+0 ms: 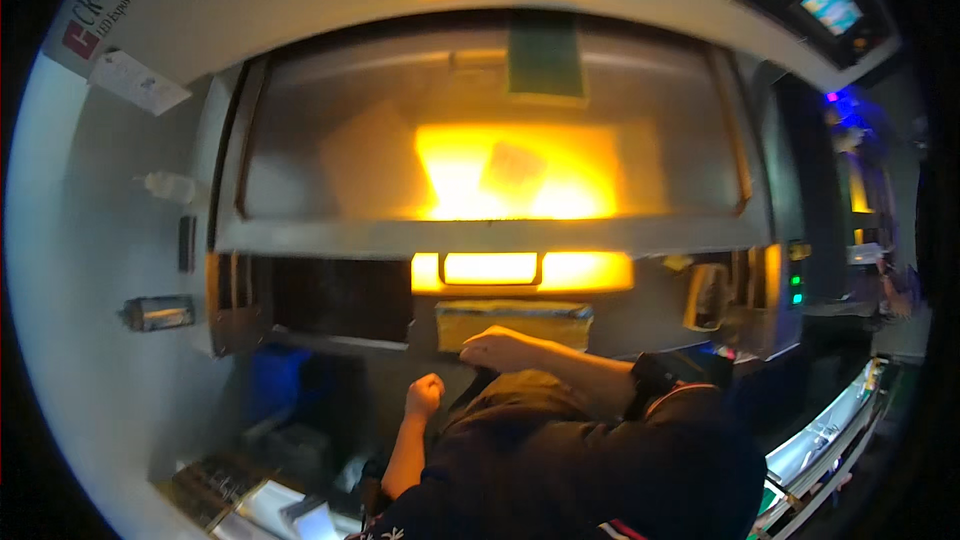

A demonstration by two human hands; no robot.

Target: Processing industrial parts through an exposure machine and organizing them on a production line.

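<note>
My left hand [426, 396] is raised to the left of my body, curled into a fist, with nothing seen sticking out of it. My right hand [492, 349] reaches across my front with its fingers bent in; whatever it may hold is hidden. It overlaps the front of a yellowish block-shaped piece [515, 324] with a dark top edge, and I cannot tell whether it touches it. Beyond stands a wide grey machine with a framed cover [350, 238]. Bright yellow light [585, 271] glows through and below the cover, and a squarish darker sheet [514, 168] shows within it.
A green panel [545, 60] lies at the cover's far side. A control screen [832, 5] is at the upper right. A dark rounded object [707, 297] stands on the machine's right ledge. At the left wall are a small bottle [170, 186] and a dark holder [160, 313]. A lit rack [825, 425] stands lower right.
</note>
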